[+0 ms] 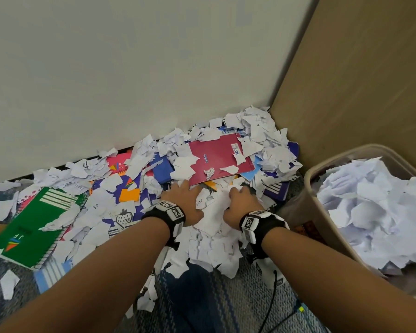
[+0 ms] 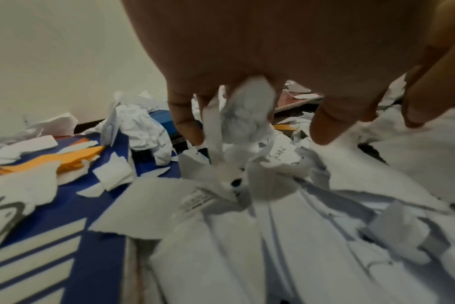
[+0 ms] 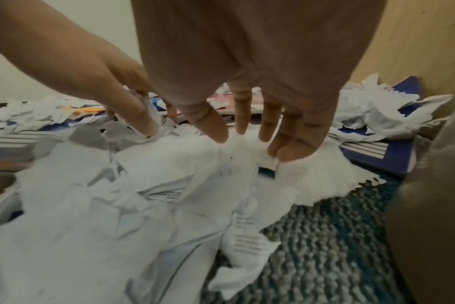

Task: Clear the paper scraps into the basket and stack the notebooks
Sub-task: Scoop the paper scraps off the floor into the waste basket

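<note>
Basket (image 1: 303,207) part-filled; paper scraps (image 1: 214,246) bury unstacked notebooks (image 1: 216,159) at the carpet (image 1: 216,308) far corner; left hand (image 1: 184,203), right hand (image 1: 238,203) press flat-fingered, grasping nothing.

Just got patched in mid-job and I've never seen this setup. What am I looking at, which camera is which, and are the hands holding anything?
No machine: a person works bare-handed, with a camera on the head and one on each wrist. The wide picture is the head view; the two close ones look along the left hand and the right hand. On the carpet, torn paper scraps cover notebooks, among them a red notebook and a green notebook. The basket, at the right, holds scraps. Both hands press fairly straight fingers onto one heap between them; nothing is lifted yet.
</note>
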Demonstrator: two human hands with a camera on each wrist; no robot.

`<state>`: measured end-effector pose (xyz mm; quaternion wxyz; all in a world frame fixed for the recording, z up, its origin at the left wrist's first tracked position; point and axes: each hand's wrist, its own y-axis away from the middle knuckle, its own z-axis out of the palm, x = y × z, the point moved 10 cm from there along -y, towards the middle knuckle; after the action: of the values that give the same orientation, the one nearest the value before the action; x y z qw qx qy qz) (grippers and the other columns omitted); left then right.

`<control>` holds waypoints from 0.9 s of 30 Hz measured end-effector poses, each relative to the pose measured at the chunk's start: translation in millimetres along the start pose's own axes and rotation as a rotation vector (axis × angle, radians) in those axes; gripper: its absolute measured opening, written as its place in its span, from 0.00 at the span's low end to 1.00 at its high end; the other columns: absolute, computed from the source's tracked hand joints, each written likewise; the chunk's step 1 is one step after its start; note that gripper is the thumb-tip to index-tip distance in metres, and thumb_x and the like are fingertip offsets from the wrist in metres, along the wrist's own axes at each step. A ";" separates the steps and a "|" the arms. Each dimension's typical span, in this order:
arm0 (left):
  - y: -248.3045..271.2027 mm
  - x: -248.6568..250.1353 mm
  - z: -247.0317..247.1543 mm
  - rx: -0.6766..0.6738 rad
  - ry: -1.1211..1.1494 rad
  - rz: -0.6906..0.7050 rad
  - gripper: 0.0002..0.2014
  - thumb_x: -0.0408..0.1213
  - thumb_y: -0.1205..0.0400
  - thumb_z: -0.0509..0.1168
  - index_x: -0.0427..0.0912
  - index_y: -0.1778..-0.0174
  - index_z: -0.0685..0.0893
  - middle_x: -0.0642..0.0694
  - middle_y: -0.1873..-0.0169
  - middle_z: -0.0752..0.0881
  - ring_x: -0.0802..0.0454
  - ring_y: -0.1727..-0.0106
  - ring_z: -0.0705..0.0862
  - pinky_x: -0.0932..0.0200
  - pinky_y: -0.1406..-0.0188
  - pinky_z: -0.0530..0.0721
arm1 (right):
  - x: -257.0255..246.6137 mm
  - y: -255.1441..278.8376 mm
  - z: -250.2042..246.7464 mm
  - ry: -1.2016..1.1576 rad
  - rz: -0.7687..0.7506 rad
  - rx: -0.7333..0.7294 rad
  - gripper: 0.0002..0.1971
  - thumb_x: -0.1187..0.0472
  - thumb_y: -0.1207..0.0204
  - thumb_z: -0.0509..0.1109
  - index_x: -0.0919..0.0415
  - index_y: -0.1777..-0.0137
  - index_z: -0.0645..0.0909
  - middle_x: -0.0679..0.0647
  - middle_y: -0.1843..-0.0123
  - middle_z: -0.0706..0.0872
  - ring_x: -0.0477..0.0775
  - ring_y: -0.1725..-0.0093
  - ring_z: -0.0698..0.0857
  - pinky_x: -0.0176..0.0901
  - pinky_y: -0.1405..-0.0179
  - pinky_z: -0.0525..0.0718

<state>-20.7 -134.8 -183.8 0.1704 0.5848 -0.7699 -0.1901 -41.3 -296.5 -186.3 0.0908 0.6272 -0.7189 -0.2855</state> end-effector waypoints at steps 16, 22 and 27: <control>20.2 27.0 46.6 -0.274 -0.021 0.145 0.35 0.53 0.26 0.68 0.53 0.23 0.65 0.40 0.21 0.57 0.32 0.27 0.67 0.39 0.34 0.76 | 0.9 22.9 51.1 0.096 -0.036 -0.171 0.37 0.46 0.28 0.67 0.54 0.20 0.59 0.62 0.16 0.49 0.75 0.22 0.56 0.62 0.29 0.70; 28.1 20.4 5.3 -0.129 0.045 0.119 0.26 0.51 0.24 0.63 0.55 0.29 0.69 0.45 0.37 0.78 0.41 0.41 0.81 0.52 0.53 0.80 | -16.0 25.9 30.1 0.039 -0.074 -0.138 0.36 0.38 0.31 0.65 0.55 0.25 0.66 0.59 0.29 0.69 0.68 0.35 0.78 0.57 0.40 0.81; 17.1 -11.7 -29.2 0.047 0.096 -0.016 0.22 0.48 0.22 0.60 0.51 0.31 0.69 0.44 0.38 0.75 0.40 0.42 0.81 0.48 0.52 0.81 | -6.1 10.2 -16.2 0.021 -0.025 0.027 0.26 0.45 0.27 0.66 0.57 0.32 0.71 0.61 0.32 0.69 0.70 0.35 0.75 0.59 0.40 0.81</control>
<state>-17.9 -122.1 -150.4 0.1921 0.6033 -0.7603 -0.1451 -40.9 -295.0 -166.3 0.0864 0.6402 -0.7139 -0.2702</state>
